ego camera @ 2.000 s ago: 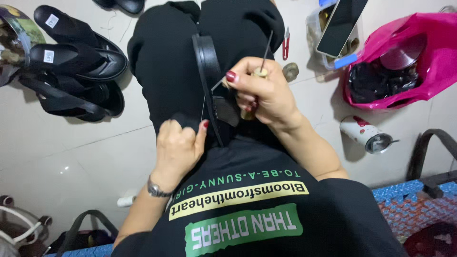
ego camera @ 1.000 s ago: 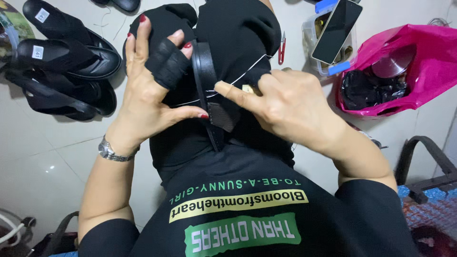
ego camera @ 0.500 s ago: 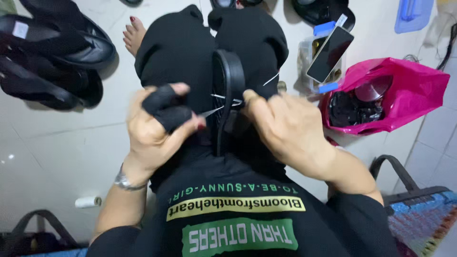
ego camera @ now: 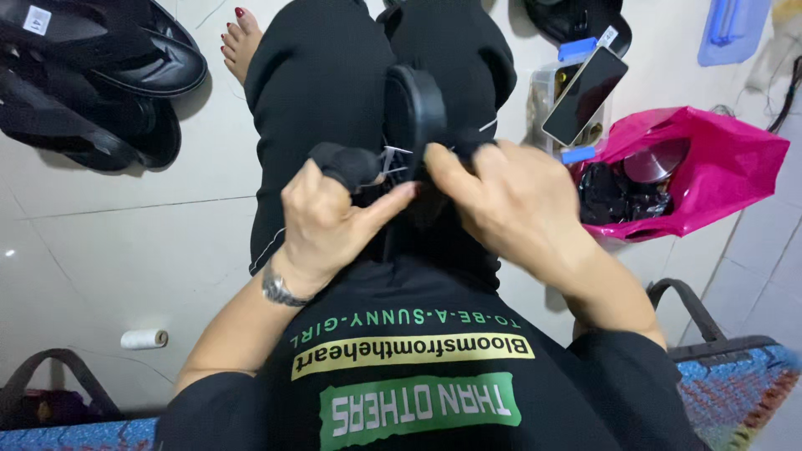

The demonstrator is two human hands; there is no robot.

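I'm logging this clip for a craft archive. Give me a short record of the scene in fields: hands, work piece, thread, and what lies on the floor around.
left hand: black wrap on one finger, pinching white thread beside the sole
right hand: gripping the sole from the other side
work piece: black shoe sole, on edge over the lap
thread: white strands crossing the sole
floor left: black sandals, white spool
floor right: pink bag, phone on a clear box
wrist: metal watch

Pale glossy tiled floor (ego camera: 125,250) with thin grout lines, reflecting a small light glint at far left. Relative to the pink plastic bag (ego camera: 710,167): black sandals (ego camera: 100,75) lie well to its left, a blue woven mat (ego camera: 735,384) below it, a thread spool (ego camera: 144,338) at lower left.
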